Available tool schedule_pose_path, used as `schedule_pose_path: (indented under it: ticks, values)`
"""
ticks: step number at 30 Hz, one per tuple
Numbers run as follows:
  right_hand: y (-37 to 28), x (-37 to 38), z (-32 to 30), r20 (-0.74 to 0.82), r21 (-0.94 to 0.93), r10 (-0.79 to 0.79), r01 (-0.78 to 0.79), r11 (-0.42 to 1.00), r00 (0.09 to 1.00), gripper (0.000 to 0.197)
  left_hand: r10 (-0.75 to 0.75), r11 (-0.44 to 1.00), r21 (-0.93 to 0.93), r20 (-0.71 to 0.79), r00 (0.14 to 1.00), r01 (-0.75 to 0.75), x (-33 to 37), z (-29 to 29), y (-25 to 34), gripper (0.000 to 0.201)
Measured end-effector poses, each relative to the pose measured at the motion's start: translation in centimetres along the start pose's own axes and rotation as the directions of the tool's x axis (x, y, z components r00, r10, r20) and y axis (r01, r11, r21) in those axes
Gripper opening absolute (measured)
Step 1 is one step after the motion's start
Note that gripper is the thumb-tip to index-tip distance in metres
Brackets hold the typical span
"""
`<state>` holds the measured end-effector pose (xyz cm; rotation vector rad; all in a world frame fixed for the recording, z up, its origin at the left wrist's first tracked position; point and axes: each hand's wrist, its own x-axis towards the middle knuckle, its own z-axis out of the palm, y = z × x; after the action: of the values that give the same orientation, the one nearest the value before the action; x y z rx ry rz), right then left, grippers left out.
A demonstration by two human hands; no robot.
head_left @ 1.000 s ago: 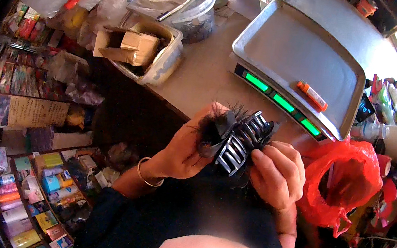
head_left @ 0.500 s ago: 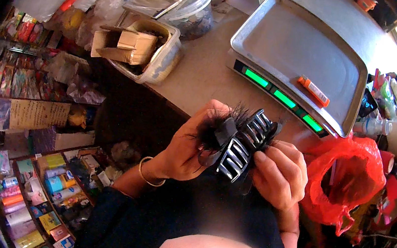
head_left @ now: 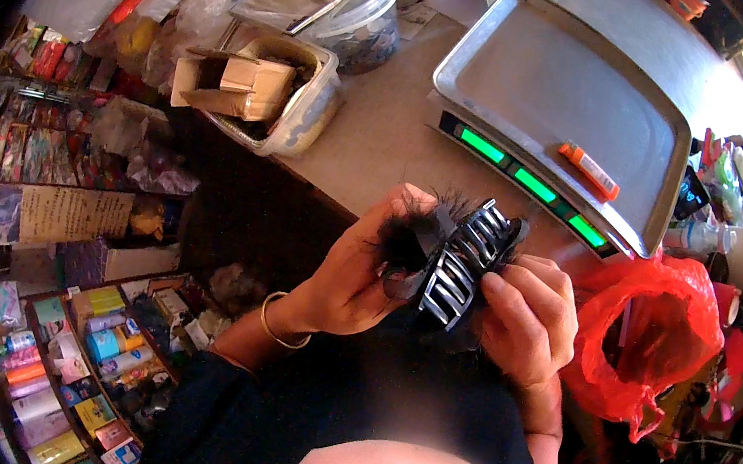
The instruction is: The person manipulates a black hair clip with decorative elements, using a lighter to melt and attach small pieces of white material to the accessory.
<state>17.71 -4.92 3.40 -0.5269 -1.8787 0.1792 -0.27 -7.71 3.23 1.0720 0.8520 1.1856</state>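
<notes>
A black hair claw clip (head_left: pixel 452 284) with two rows of shiny teeth is held up in front of my chest. Dark, feathery strands (head_left: pixel 401 236) stick out from its left side. My left hand (head_left: pixel 348 283) grips that fuzzy side, its fingertips partly hidden behind the strands. On the other side, my right hand (head_left: pixel 531 318) pinches the clip's right edge, thumb and fingers bent together. The teeth point up toward me, with a gap between the two rows.
Beyond my hands, a table (head_left: pixel 372 153) bears a scale with a metal tray (head_left: pixel 565 89) and an orange tube (head_left: pixel 589 171). A plastic tub (head_left: pixel 311 123) with cardboard stands left. A red plastic bag (head_left: pixel 655 341) hangs right. Packed shelves (head_left: pixel 98 189) line the left.
The claw clip has tilted slightly and shifted a little to the right in my hands. Both hands keep their hold.
</notes>
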Motion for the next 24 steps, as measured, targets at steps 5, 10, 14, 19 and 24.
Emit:
schedule_pose_path:
  ticks: [5, 10, 14, 19, 24]
  values:
    - [0.0, 0.3, -0.4, 0.004, -0.003, -0.037, 0.037, 0.999, 0.999, 0.031, 0.096, 0.995, 0.016, 0.079, 0.992, -0.098, -0.2, 0.0, 0.0, 0.042]
    - [-0.1, 0.2, -0.2, 0.001, 0.016, -0.006, 0.006, 1.000, 1.000, 0.033, -0.095, 0.993, -0.074, -0.035, 0.995, 0.092, -0.4, -0.4, -0.3, 0.043]
    - [0.5, 0.2, 0.0, 0.004, -0.019, 0.166, -0.166, 0.986, 0.986, 0.046, -0.066, 0.978, 0.198, -0.033, 0.997, 0.071, 0.1, 0.6, 1.1, 0.047]
    - [0.2, -0.1, 0.2, 0.084, 0.042, 0.350, -0.354, 0.934, 0.933, 0.040, -0.209, 0.971, -0.109, 0.044, 0.977, 0.212, 0.2, 0.2, 1.8, 0.067]
    - [0.3, -1.1, 0.1, 0.241, 0.440, 0.798, -0.795, 0.418, 0.552, 0.022, -0.088, 0.932, 0.352, 0.000, 0.996, 0.082, 0.3, -0.3, 1.2, 0.094]
